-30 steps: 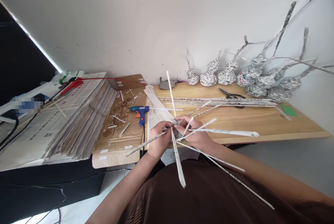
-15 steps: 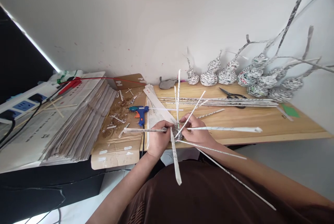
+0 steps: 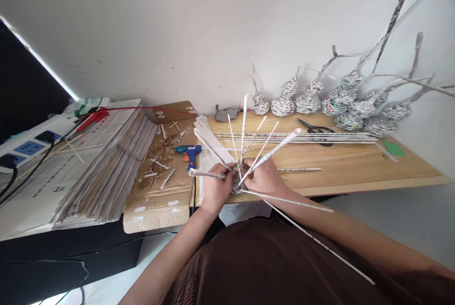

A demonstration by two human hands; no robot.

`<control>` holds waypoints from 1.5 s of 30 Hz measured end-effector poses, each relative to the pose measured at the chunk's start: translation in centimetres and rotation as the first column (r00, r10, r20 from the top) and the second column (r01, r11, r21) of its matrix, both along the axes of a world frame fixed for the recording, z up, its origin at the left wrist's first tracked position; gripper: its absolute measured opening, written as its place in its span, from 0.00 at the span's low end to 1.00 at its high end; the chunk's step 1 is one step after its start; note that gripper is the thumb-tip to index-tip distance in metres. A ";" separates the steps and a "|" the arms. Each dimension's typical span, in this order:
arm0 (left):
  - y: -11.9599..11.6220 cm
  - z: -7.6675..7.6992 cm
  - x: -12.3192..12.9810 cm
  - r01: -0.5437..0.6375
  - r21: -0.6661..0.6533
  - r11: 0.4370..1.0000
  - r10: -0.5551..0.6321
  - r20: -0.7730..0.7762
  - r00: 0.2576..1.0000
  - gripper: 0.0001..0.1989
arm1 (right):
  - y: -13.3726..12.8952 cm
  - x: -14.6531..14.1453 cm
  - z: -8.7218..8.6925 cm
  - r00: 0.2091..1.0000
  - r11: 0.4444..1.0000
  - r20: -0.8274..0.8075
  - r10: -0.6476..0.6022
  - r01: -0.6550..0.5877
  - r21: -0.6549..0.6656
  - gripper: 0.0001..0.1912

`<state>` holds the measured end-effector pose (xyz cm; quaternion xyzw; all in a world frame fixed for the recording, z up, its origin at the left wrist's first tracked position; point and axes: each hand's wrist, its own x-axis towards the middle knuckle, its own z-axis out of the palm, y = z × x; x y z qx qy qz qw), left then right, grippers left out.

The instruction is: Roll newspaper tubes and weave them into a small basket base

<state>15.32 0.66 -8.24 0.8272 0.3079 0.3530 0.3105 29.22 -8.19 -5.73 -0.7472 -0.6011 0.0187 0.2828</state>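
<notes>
A small piece of weaving (image 3: 236, 187) made of rolled newspaper sits between my hands at the table's front edge. Several stiff paper tubes (image 3: 244, 129) fan out from it, some upright, others slanting right and toward me. My left hand (image 3: 216, 190) is closed on the weaving's left side, thumb and fingers pinched by its rim, with one tube passing at the knuckles. On the other side, my right hand (image 3: 266, 177) pinches the weaving close to the upright tubes. My fingers partly hide the woven part.
Behind lie a bundle of long paper tubes (image 3: 341, 139) and black scissors (image 3: 313, 127). Woven gourd shapes (image 3: 283, 102) line the wall. A blue glue gun (image 3: 192, 154) rests left on cardboard (image 3: 159, 210) littered with scraps, beside a newspaper stack (image 3: 103, 177) and a power strip (image 3: 39, 141).
The weaving has turned in my hands. The tube that hung down toward me and the one pointing right now stand elsewhere, with more tubes slanting upward. Both hands stay at the weaving.
</notes>
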 end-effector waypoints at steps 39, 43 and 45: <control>-1.3 -0.4 -0.4 -0.074 0.002 0.997 0.074 -0.001 0.997 0.06 | 0.9 1.0 0.1 0.493 0.950 -0.866 0.082 0.225 0.218 0.22; -1.3 -0.5 -0.3 -0.075 0.004 0.997 0.075 0.009 0.997 0.06 | 0.7 1.2 1.0 0.558 0.911 -0.822 0.115 0.270 0.311 0.15; -1.2 -0.6 -0.3 -0.075 0.004 0.997 0.075 0.009 0.997 0.06 | 0.5 1.1 1.3 0.554 0.896 -0.820 0.141 0.282 0.344 0.16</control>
